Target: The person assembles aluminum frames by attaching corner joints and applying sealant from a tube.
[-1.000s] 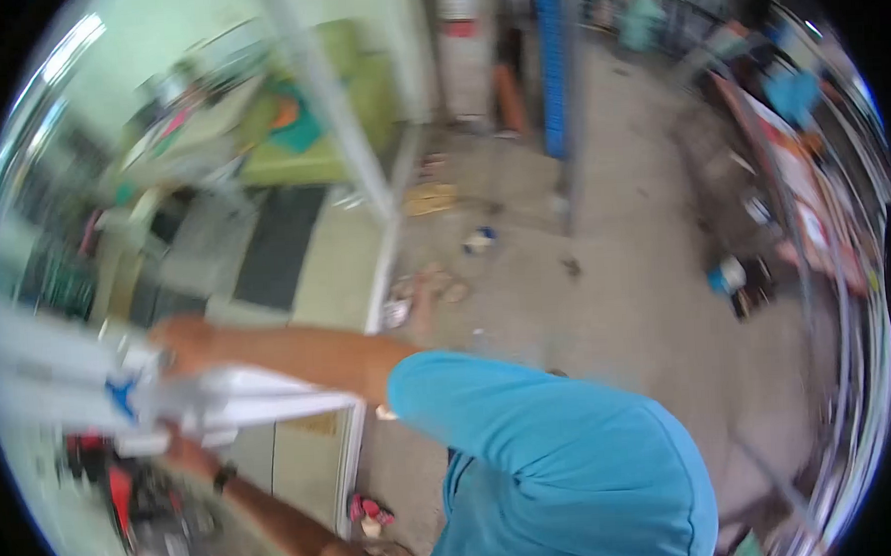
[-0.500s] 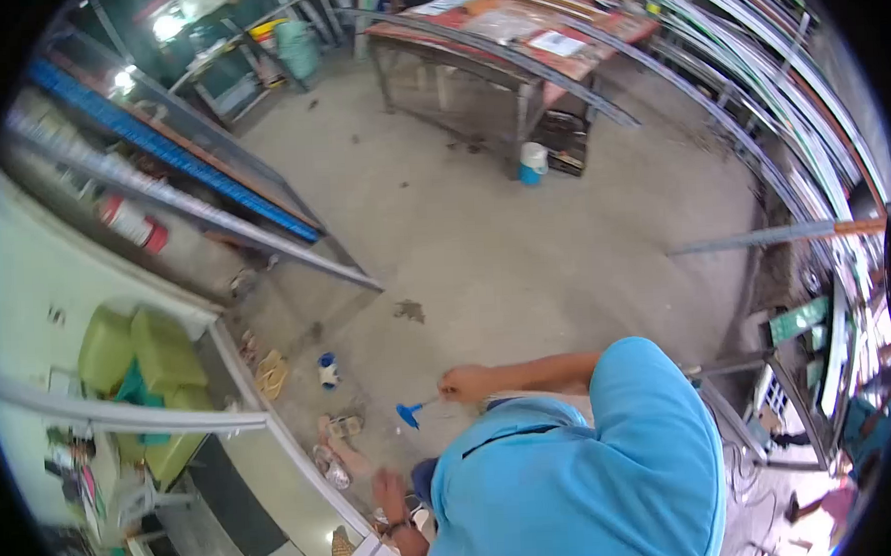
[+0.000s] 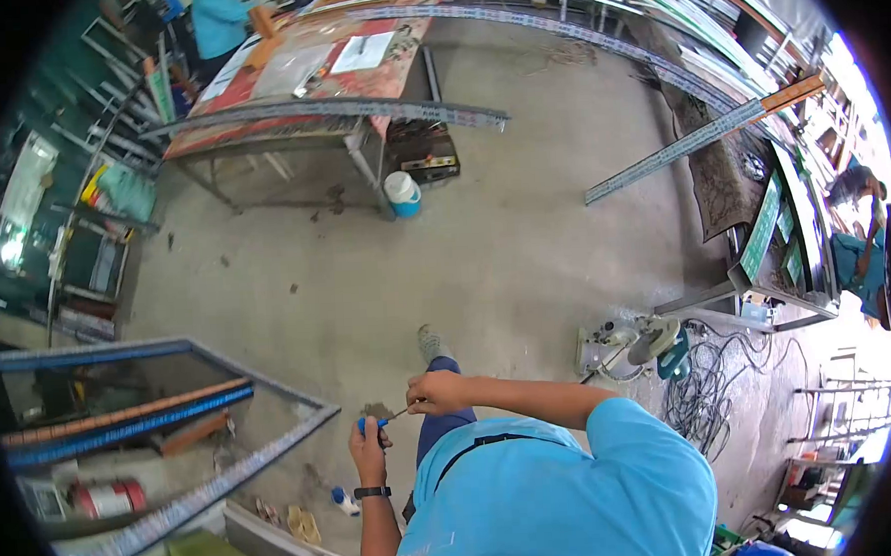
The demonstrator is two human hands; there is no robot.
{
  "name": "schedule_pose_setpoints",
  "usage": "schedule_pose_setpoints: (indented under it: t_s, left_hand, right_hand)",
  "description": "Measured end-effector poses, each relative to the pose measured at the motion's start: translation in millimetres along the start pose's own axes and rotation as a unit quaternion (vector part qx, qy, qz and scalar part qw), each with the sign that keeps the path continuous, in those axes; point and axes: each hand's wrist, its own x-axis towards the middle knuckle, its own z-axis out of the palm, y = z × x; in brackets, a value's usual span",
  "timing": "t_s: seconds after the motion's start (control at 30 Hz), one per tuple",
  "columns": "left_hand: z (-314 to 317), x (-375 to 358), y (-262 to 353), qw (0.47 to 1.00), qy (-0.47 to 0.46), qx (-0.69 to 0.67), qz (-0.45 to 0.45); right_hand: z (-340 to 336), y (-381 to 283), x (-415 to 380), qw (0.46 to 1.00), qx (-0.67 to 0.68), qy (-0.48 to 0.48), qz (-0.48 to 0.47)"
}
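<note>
We see both hands in front of the chest, low center of the view. Left hand (image 3: 370,450), w/ a watch on the wrist, is fisted around the blue handle of a screwdriver (image 3: 382,420); right hand (image 3: 437,391) is pinched shut at the tool's other end, so the shaft spans between them. Long axis runs left-near to right-far, handle at the left hand, tip end at the right fingers; tip itself too small to make out. Both hands touch it, so neither is nearer; left has the fuller grip. Below the hands is bare concrete floor (image 3: 504,256) and our own foot (image 3: 431,342); nothing sits between the hands. Around: a grinder-type power tool (image 3: 627,345) w/ a tangle of cables (image 3: 704,391) to the right, well apart; a glass-and-metal frame (image 3: 189,428) to the left, near; a small bottle (image 3: 344,499) on the floor by the left forearm. Far off, a work table (image 3: 288,81) w/ a white-blue bucket (image 3: 402,192) beside its leg, and long metal rails (image 3: 688,146) lying across the floor. Another person in blue stands at the far table, one more at the right edge.
</note>
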Motion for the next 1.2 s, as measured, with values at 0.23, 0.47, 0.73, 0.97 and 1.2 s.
schedule_pose_setpoints:
  t_s: [0.23,0.47,0.73,0.97,1.2]
  left_hand:
    - [51,254,139,0.997,0.026,-0.051,0.051]
    - [191,499,369,0.932,-0.104,0.053,0.343]
    - [349,722,452,0.799,-0.150,0.370,0.449]
    - [381,835,455,0.684,-0.246,0.399,0.558]
    - [358,911,454,0.628,-0.375,0.466,0.499]
  right_hand:
    - [-193,97,63,0.876,0.131,0.343,0.313]
    - [-370,198,48,0.572,0.234,0.707,0.343]
    - [-486,311,63,0.576,-0.053,0.702,0.415]
    - [-482,333,75,0.481,0.228,0.769,0.354]
    - [-483,325,87,0.436,0.233,0.795,0.351]
